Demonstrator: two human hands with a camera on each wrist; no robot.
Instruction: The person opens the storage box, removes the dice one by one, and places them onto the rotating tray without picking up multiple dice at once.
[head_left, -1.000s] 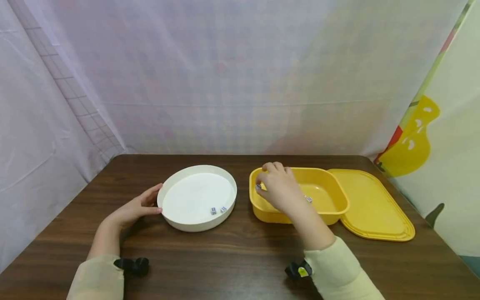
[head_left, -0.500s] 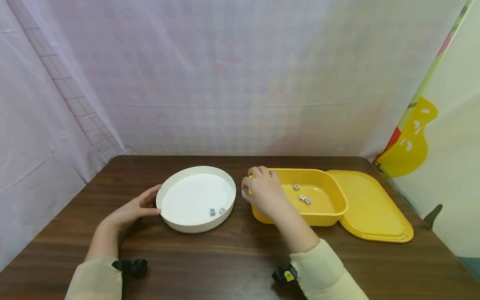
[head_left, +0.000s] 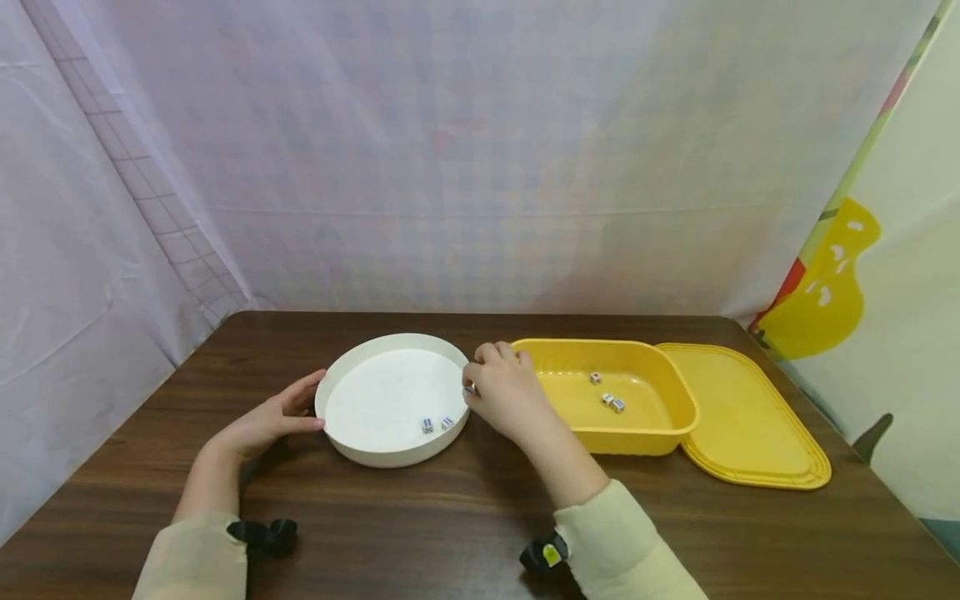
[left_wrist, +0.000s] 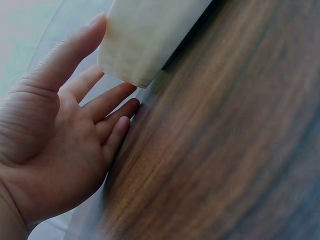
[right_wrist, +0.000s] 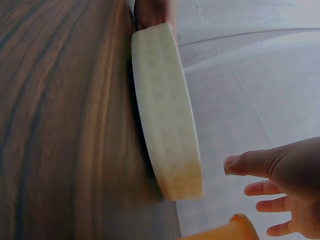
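Note:
My right hand (head_left: 508, 393) pinches a white die with blue marks (head_left: 469, 389) over the right rim of a round white tray (head_left: 382, 387). In the right wrist view the thumb (right_wrist: 250, 164) stands apart from the tray wall, and only a sliver of the die shows at its tip. My left hand (head_left: 262, 423) touches the tray's left side with thumb and fingertips; the left wrist view shows its fingers (left_wrist: 107, 102) extended and spread. Inside the tray lie two dice, one (head_left: 427, 426) beside the other (head_left: 447, 423), near the front right wall.
Right of the tray stands a yellow rectangular box (head_left: 558, 400) with three dice, one (head_left: 596, 377) apart from the other two (head_left: 612, 403). Its yellow lid (head_left: 750, 417) lies flat beside it. All stand on a dark wooden table (head_left: 405, 525), with a pale curtain (head_left: 480, 167) behind.
My right hand has moved left out of the yellow box, carrying a die to the tray's rim. Dice in the box have come into view. The left hand has stayed at the tray.

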